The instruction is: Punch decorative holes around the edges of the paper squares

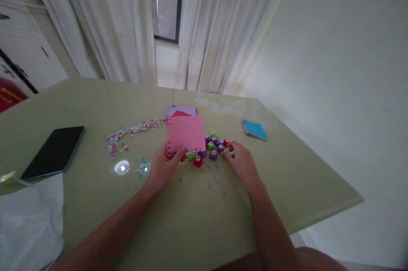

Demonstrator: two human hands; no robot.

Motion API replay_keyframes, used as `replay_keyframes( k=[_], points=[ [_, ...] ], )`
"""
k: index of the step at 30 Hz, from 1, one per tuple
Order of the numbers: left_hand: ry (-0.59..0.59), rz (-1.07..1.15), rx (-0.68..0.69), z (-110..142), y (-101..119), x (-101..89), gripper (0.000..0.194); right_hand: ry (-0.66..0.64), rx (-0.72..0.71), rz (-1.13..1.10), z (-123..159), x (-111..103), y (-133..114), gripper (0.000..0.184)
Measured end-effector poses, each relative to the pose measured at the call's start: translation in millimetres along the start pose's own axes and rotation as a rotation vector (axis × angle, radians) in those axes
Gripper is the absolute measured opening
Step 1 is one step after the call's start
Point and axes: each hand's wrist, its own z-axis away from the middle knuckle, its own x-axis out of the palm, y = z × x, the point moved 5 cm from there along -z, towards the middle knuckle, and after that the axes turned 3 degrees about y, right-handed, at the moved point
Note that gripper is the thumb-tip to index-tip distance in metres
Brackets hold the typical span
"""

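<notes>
My left hand (163,167) grips a pink square sheet of paper (185,134) by its lower left corner, thumb on top. Small holes run along the sheet's left and lower edges. Beside the sheet, partly behind it, lies a cluster of small one-eyed figures (213,155) in purple, green and red. A red figure (197,161) sits at the near side. My right hand (240,160) is at the cluster's right edge, its thumb and fingers apart around the outermost figures. Whether they touch one is hard to make out.
Paper confetti (140,126) trails to the left, with blue bits (209,186) nearer me. Lilac paper (188,110) and red paper lie behind the pink sheet. A blue-topped paper stack (255,129) is at right. A black tablet (55,152) and white sheet (32,220) lie at left.
</notes>
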Motion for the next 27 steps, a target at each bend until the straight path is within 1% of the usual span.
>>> replay_keyframes(
  k=[2, 3, 4, 6, 8, 10, 11, 13, 15, 17, 18, 19, 21, 22, 24, 26, 27],
  points=[
    [0.007, 0.012, 0.001, -0.8, -0.9, 1.1, 0.037, 0.136, -0.065, -0.010, -1.1, -10.6, -17.2, 0.018],
    [0.005, 0.004, 0.006, -1.0, -1.6, 2.2, 0.035, 0.204, -0.116, -0.039, -1.4, -17.2, -30.8, 0.019],
    [-0.003, -0.012, 0.014, -1.0, -2.6, 3.6, 0.033, 0.261, -0.176, -0.084, -1.8, -23.6, -47.7, 0.021],
    [-0.026, -0.051, 0.034, -0.8, -5.3, 7.2, 0.029, 0.299, -0.341, -0.159, -4.1, -31.3, -91.2, 0.024],
    [-0.050, -0.087, 0.052, -0.8, -8.8, 10.8, 0.023, 0.208, -0.510, -0.181, -10.7, -26.0, -141.1, 0.023],
    [-0.064, -0.136, 0.030, -1.1, -13.9, 13.2, 0.016, 0.064, -0.644, -0.109, -21.7, -7.0, -187.2, 0.020],
    [-0.072, -0.163, 0.009, -1.1, -16.6, 14.0, 0.012, -0.004, -0.673, -0.037, -28.9, 6.4, -205.4, 0.021],
    [-0.091, -0.207, -0.029, -0.7, -20.7, 15.5, 0.005, -0.121, -0.703, 0.119, -43.5, 36.0, -231.4, 0.022],
    [-0.118, -0.219, -0.032, 0.4, -22.1, 17.1, 0.006, -0.218, -0.726, 0.233, -53.0, 62.2, -246.0, 0.023],
    [-0.140, -0.207, -0.013, 1.2, -22.1, 18.5, 0.008, -0.247, -0.741, 0.269, -54.2, 75.9, -252.3, 0.027],
    [-0.144, -0.193, -0.001, 1.1, -22.1, 18.6, 0.007, -0.237, -0.750, 0.261, -51.6, 76.9, -252.9, 0.029],
    [-0.142, -0.173, 0.011, 0.6, -22.1, 18.4, 0.007, -0.209, -0.755, 0.237, -47.1, 74.0, -251.7, 0.029],
    [-0.121, -0.121, 0.030, -1.6, -22.3, 16.9, 0.005, -0.116, -0.752, 0.143, -34.7, 58.5, -242.1, 0.029],
    [-0.104, -0.089, 0.034, -3.1, -22.5, 15.8, 0.005, -0.049, -0.735, 0.073, -27.9, 47.2, -232.8, 0.030],
    [-0.068, -0.026, 0.031, -5.9, -22.5, 13.9, 0.015, 0.127, -0.672, -0.082, -14.7, 22.3, -204.5, 0.033],
    [-0.037, 0.024, 0.021, -7.5, -20.8, 12.7, 0.028, 0.342, -0.532, -0.199, -3.3, 2.0, -164.5, 0.033],
    [-0.028, 0.043, 0.018, -7.8, -19.0, 12.6, 0.034, 0.443, -0.441, -0.248, 2.2, -4.0, -142.7, 0.033]
  ],
)
